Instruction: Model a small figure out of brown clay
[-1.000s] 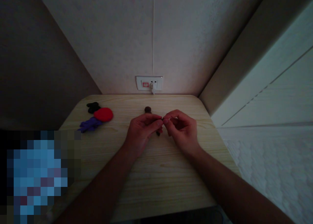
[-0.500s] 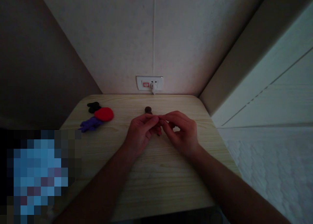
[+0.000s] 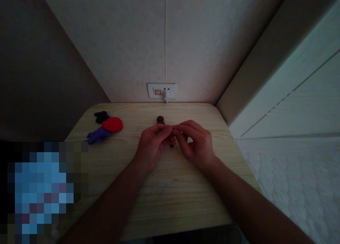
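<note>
Grip (image 3: 172, 128) of left hand (image 3: 152, 143) and right hand (image 3: 198, 141) pressed together, bare tabletop (image 3: 172, 194) toward near edge (image 3: 180, 231).

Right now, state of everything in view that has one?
Left hand: fingers pinched, contents hidden
Right hand: fingers pinched, contents hidden
Brown piece: on table, partly hidden
Red piece: lying on table
Purple piece: same
Black piece: same
Plug: in socket

Left hand (image 3: 154, 144) and right hand (image 3: 196, 141) meet fingertip to fingertip over the wood-grain tabletop (image 3: 170, 194) — brown lump (image 3: 160, 119) just beyond; black (image 3: 101, 117), red (image 3: 112, 124) and purple lumps (image 3: 98, 135) at far left
</note>
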Demonstrator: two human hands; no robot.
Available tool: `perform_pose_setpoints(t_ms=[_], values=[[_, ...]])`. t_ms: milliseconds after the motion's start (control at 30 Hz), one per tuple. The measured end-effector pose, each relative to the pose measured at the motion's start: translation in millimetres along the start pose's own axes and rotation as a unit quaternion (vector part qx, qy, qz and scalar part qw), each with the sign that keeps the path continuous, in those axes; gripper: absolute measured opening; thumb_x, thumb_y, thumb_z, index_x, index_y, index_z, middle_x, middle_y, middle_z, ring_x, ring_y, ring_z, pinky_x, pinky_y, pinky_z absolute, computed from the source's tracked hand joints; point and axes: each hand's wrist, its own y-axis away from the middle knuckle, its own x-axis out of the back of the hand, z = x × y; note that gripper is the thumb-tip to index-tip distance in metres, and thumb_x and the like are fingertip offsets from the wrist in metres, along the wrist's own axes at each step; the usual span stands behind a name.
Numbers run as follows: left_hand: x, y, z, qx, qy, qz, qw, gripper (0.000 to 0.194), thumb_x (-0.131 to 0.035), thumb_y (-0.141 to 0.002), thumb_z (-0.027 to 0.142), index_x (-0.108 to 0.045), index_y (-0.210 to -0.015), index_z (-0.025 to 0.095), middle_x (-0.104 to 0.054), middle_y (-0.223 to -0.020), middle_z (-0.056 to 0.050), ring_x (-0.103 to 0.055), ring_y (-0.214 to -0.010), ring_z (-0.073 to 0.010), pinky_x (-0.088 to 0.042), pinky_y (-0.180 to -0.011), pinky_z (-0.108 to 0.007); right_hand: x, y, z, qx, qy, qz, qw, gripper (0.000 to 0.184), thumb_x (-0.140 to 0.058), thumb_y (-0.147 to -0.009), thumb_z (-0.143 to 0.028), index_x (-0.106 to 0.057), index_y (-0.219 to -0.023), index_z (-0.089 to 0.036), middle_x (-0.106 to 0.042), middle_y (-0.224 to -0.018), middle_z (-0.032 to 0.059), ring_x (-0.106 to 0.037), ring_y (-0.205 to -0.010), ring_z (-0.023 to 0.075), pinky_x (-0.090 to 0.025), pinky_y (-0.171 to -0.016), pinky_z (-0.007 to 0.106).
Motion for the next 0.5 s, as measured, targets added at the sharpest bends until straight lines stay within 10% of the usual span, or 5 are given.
perform_pose_setpoints(t_ms=[233,500], values=[[0.8,-1.5,0.0,-0.007,0.007,0.006,1.0,0.034,-0.105,-0.059,0.028,-0.08,-0.077,0.014,-0.08,-0.076,-0.004,-0.072,-0.063,-0.0116,-0.061,-0.065,-0.023,-7.9,3.5,12.1,-0.19,-0.179,0.031,0.965,0.012,-0.079,-0.094,-0.029,-0.085,-0.102,-0.022,-0.079,-0.09,0.005,-0.063,-0.062,0.0111,-0.051,-0.054,0.025],[0.5,-2.3,-0.5,-0.002,0.013,-0.002,1.0,0.032,-0.103,-0.06,0.028,-0.081,-0.08,0.014,-0.08,-0.077,-0.004,-0.072,-0.062,-0.0126,-0.061,-0.063,-0.023,-8.2,2.7,9.8,-0.212,-0.218,0.054,0.951,0.012,-0.083,-0.09,-0.027,-0.085,-0.101,-0.023,-0.078,-0.083,0.0024,-0.06,-0.055,0.0092,-0.048,-0.049,0.023]])
